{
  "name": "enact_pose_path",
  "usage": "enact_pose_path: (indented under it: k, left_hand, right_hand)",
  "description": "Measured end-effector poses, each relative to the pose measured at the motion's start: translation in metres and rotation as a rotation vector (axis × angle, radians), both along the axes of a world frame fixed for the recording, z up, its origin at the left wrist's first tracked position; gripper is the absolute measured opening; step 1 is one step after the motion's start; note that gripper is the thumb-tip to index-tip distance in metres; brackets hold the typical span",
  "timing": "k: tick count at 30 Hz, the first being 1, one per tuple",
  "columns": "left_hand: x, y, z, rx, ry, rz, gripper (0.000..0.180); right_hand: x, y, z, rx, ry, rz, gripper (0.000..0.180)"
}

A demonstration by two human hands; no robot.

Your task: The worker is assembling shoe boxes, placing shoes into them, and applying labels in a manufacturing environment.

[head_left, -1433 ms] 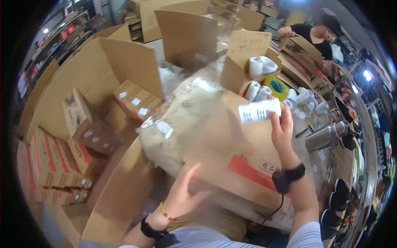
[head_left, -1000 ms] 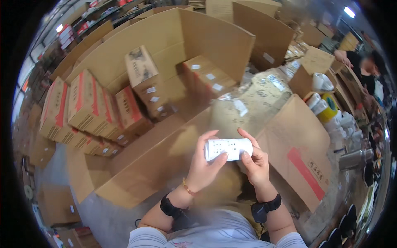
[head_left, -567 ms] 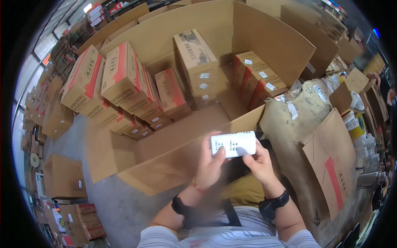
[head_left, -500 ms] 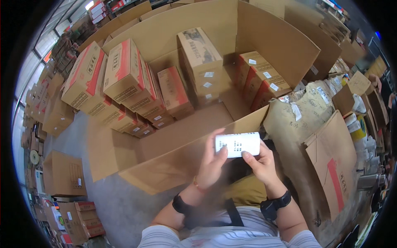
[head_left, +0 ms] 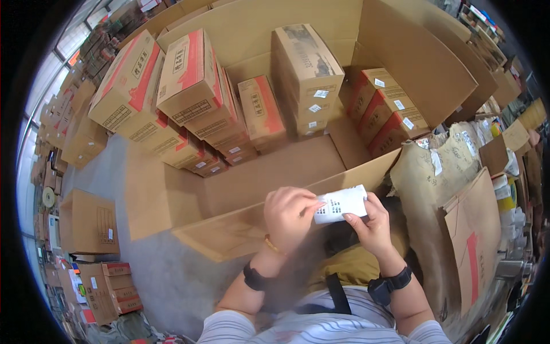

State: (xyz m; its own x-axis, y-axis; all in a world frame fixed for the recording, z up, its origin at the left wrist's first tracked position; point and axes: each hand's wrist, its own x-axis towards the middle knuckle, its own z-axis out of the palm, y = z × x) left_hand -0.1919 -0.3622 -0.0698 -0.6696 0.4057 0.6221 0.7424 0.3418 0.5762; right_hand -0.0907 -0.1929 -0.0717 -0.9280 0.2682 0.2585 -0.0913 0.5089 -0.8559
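Observation:
A roll of white printed labels (head_left: 342,205), which looks somewhat flattened, is held in front of me above the near wall of a large open carton (head_left: 252,226). My right hand (head_left: 375,226) grips its right end, thumb on the printed face and fingers behind. At the left end my left hand (head_left: 291,218) is closed in a pinch, thumb and forefinger at the label edge; its other fingers are curled. Inside the large carton stand stacked brown boxes with red bands (head_left: 192,77), a taller stack of boxes (head_left: 309,57) and several red-sided boxes (head_left: 395,117) on the right.
To my right lies a bulky tan sack (head_left: 427,172) beside a flattened carton (head_left: 472,235). Cups and containers (head_left: 513,221) crowd the far right. On the left, a brown box (head_left: 89,223) and smaller boxes (head_left: 117,292) stand on the grey floor (head_left: 154,281).
My left hand has shifted from supporting the roll's left side to pinching at its left edge. The roll has tilted, right end higher. The view has turned, so the boxes sit farther right.

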Motion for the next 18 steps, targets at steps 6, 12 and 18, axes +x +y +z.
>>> enact_pose_path:
  k: [6, 12, 18]
  left_hand:
    - [0.002, -0.002, 0.005, 0.363, -0.23, -0.224, 0.046]
    - [0.002, -0.008, 0.002, 0.19, -0.521, -0.172, 0.087]
    - [0.007, -0.015, -0.011, 0.112, -0.178, -0.052, 0.056]
  right_hand:
    - [-0.011, -0.006, -0.001, -0.017, 0.002, -0.069, 0.021]
    - [-0.012, -0.015, -0.002, 0.074, 0.041, 0.12, 0.023]
    - [-0.013, -0.03, -0.009, -0.13, -0.03, 0.091, 0.017]
